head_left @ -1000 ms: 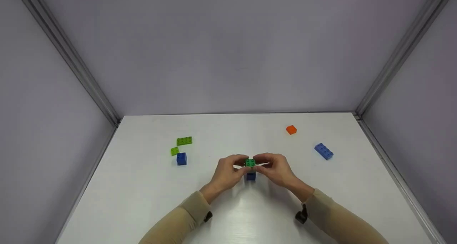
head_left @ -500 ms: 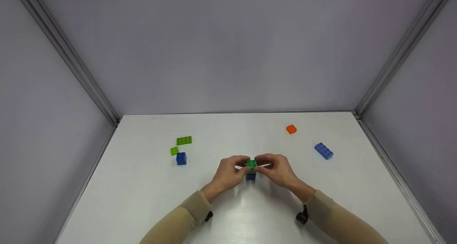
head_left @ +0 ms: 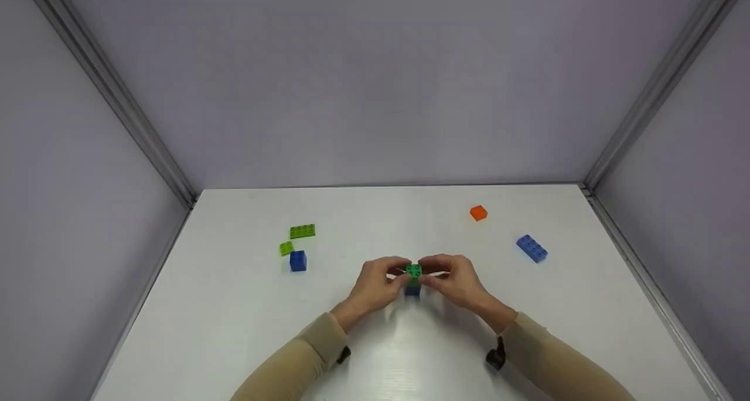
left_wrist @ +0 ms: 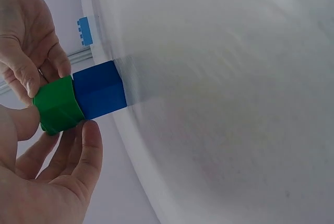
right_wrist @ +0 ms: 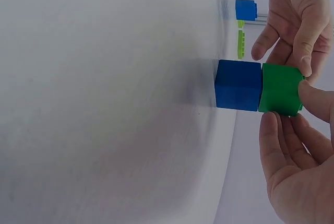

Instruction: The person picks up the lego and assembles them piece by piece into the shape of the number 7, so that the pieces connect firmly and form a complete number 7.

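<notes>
A green brick [head_left: 413,272] with studs on top sits on a dark blue brick [head_left: 412,292], which stands on the white table. In the left wrist view the green brick [left_wrist: 58,105] meets the blue brick [left_wrist: 99,89] with only a thin seam between them. My left hand [head_left: 375,284] pinches the green brick from the left with thumb and fingers. From the right, my right hand [head_left: 452,279] pinches the same brick. In the right wrist view, the fingertips [right_wrist: 269,122] lie along the green brick's side, close to the seam with the blue brick [right_wrist: 238,85].
On the left of the table [head_left: 246,307] lie a flat lime brick [head_left: 302,231], a smaller lime brick [head_left: 286,248] and another blue brick [head_left: 298,261]. An orange brick [head_left: 479,213] and a long blue brick [head_left: 532,248] lie at the right. Walls enclose the back and sides.
Both hands have moved slightly down and right with the green brick. The green brick now sits lower on the blue brick, covering more of it in the head view.
</notes>
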A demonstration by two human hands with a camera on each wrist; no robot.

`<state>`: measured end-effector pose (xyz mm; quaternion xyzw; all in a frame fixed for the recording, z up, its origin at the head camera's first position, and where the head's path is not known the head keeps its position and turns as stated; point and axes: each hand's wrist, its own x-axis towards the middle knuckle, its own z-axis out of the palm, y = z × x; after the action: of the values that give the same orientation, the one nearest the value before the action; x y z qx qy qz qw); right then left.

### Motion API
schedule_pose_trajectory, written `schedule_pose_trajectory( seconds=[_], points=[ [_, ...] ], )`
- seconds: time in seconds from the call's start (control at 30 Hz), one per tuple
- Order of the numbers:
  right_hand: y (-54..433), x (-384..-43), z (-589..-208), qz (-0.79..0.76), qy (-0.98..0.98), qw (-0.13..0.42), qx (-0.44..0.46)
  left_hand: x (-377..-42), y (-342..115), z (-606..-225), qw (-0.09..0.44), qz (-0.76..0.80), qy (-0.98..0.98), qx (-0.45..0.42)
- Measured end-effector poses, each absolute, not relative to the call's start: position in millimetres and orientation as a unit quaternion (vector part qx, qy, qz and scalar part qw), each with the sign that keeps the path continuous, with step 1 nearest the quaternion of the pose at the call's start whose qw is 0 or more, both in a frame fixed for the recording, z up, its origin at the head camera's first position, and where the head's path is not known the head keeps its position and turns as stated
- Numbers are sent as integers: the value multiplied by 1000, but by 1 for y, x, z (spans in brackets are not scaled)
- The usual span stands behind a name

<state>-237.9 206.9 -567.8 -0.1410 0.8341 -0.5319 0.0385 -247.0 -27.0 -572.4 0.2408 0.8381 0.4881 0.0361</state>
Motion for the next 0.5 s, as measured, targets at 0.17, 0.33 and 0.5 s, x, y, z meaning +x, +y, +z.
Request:
schedule_pose_trajectory(
  seconds=[0.17, 0.33, 0.5],
  points=[
    [211, -240, -568, -526, 836, 48, -147, -249, -24, -570, 48, 489, 842, 222],
    [213, -242, -565, -517, 839, 54, -159, -251, -22, -566, 64, 489, 843, 215],
    [209, -244, -563, -500, 843, 37, -194, -253, -25, -564, 63, 481, 847, 216]
  ],
)
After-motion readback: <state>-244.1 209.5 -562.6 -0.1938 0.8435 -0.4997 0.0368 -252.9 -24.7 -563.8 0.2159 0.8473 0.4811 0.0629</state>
